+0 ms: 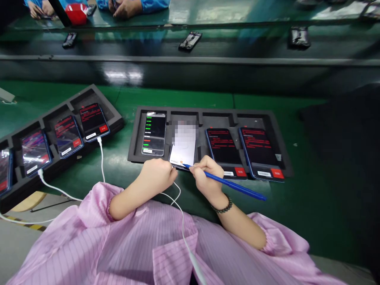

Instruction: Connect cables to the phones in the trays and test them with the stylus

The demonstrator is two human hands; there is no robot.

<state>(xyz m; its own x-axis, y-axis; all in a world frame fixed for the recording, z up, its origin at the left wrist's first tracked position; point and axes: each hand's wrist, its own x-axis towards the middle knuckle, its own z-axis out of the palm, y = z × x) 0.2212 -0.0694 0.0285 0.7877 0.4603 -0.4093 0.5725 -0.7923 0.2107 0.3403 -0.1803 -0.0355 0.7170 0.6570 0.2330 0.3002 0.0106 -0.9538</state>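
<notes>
In the head view my right hand (pixel 208 176) is closed round a blue pen (pixel 234 185). The pen's tip is at the lower edge of a phone with a bright white screen (pixel 182 152), part of it blurred out. My left hand (pixel 158 175) is curled into a fist at that phone's lower left corner; what its fingers hold, if anything, is hidden. A thin white cable (pixel 179 209) loops up close beside this fist. The phone lies in a black compartment tray (pixel 133 146), between a phone with green text lines (pixel 154 136) and a phone with red text (pixel 224 148).
Another red-text phone (pixel 261 152) lies at the tray's right end. On the left, a second tray (pixel 114 113) holds several phones, some with white charging cables (pixel 101 156) plugged in. Opened phones (pixel 190 40) lie on a dark strip beyond; co-workers' hands (pixel 127 8) show behind.
</notes>
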